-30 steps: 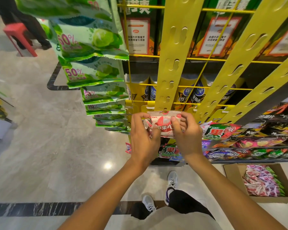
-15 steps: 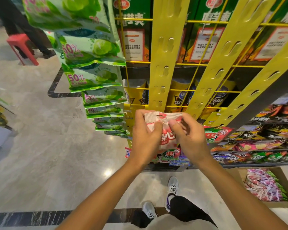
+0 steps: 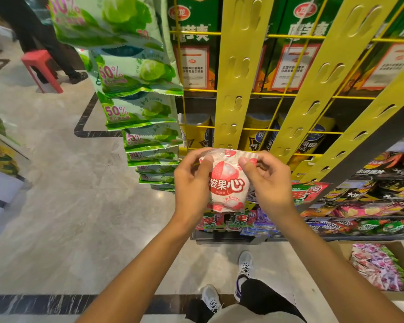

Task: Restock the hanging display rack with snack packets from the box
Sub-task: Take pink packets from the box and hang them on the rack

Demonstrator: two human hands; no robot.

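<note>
Two hands at work: left hand [image 3: 191, 183] and right hand [image 3: 269, 183] pinch the top corners of a light, crinkly snack packet [image 3: 228, 183], held just below the yellow hanging strip [image 3: 237, 73], best gripped by its stiff sealed edge.

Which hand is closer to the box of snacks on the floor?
Right. The right hand pinches the lychee packet on the side toward the box; the left hand is farther.
</note>
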